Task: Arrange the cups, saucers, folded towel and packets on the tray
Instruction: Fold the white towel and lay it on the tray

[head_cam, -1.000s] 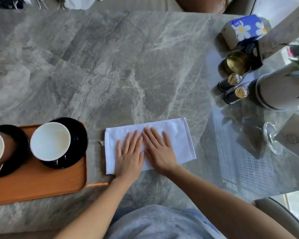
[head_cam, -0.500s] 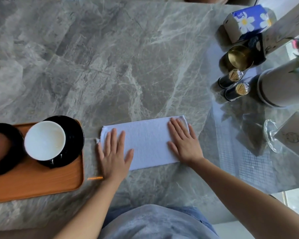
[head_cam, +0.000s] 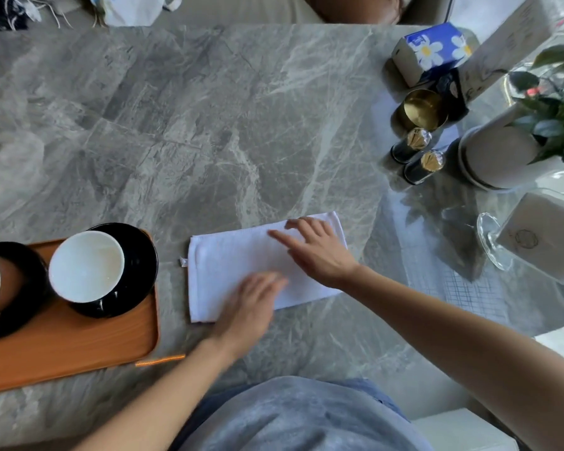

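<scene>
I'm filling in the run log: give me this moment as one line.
phase: smoothing towel | left hand: flat on white towel | right hand: flat on towel | tray: two cups on saucers | towel: on table, beside tray

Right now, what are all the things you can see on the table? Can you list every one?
Towel: one, white, folded, on the table right of the tray.
Tray: one, orange-brown, at the left.
Saucers: two, black, on the tray.
Cups: two, white inside, one on each saucer.
Tissue pack: one, blue with daisies, far right corner.
Gold tin: one, near the tissue pack.
Shakers: two, black with gold tops.
Plant pot: one, white, at the right.
Table: one, grey marble.
Left hand: flat on the towel, blurred.
Right hand: fingers resting on the towel.
</scene>
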Demonstrator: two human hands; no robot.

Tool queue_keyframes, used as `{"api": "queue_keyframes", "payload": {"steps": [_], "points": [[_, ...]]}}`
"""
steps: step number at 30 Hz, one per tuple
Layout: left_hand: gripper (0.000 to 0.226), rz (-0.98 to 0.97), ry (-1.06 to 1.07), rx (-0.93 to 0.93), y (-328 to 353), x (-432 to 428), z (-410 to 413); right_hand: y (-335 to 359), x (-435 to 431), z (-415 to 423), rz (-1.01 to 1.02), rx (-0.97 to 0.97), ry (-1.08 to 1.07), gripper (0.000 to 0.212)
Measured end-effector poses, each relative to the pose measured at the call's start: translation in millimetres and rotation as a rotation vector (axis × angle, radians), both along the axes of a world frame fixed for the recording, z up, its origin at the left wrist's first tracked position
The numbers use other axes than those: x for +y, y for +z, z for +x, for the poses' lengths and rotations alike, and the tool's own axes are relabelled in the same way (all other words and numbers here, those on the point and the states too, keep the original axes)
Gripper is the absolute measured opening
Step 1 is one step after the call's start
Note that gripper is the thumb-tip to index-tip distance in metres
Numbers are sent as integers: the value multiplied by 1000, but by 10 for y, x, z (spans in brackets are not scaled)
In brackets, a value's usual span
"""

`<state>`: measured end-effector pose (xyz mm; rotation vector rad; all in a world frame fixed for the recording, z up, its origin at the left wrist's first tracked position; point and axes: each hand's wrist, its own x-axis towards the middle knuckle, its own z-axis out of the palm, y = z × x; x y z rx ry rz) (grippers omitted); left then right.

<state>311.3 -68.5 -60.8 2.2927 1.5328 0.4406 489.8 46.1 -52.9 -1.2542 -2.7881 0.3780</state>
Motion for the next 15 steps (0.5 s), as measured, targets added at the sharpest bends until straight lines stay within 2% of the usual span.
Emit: {"api": "queue_keyframes", "payload": {"steps": [2, 4, 6, 11, 15], "points": [[57, -20, -165, 45, 45, -133, 166, 22, 40, -194, -60, -22, 121, 58], [59, -122, -195, 83, 38, -232, 208, -7, 70, -314, -101, -101, 210, 59], [53, -130, -181, 135, 12, -253, 129, -34, 111, -366, -123, -131, 215, 62], [26, -149, -130, 31, 8, -111, -220, -42, 160, -298, -225, -56, 52, 59], [19, -192, 97, -49, 65, 139, -453, -68, 38, -115, -251, -56, -165, 58]]}}
